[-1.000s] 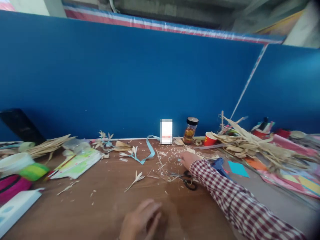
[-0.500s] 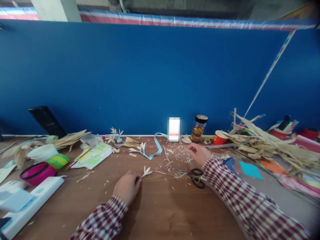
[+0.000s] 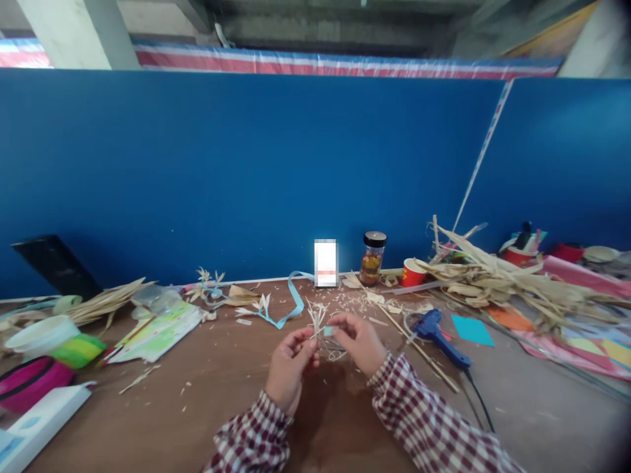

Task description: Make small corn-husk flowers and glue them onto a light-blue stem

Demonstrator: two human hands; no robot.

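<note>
My left hand (image 3: 292, 368) pinches the thin stem of a small pale husk flower (image 3: 317, 316), whose petals point up and away from me. Close on its right, my right hand (image 3: 362, 343) has thumb and index finger closed on a short light blue strip (image 3: 328, 331), held up against the stem. Both hands are just above the table's middle. Behind them lies another husk flower (image 3: 261, 307) with a long light blue ribbon (image 3: 296, 295) trailing from it. Husk shavings (image 3: 342, 292) are scattered around, and my hands partly hide them.
To the right lie a blue glue gun (image 3: 438, 335) with its cord, a thin stick (image 3: 419, 351), a turquoise paper square (image 3: 472, 330) and a heap of dry husks (image 3: 473, 276). A lidded jar (image 3: 373, 259) and red cup (image 3: 413, 272) stand behind. At left is a white power strip (image 3: 46, 420).
My left hand has lifted the husk flower and moved right. My right hand has come back toward it and now holds the blue strip. The view has shifted right, bringing the glue gun into clear sight.
</note>
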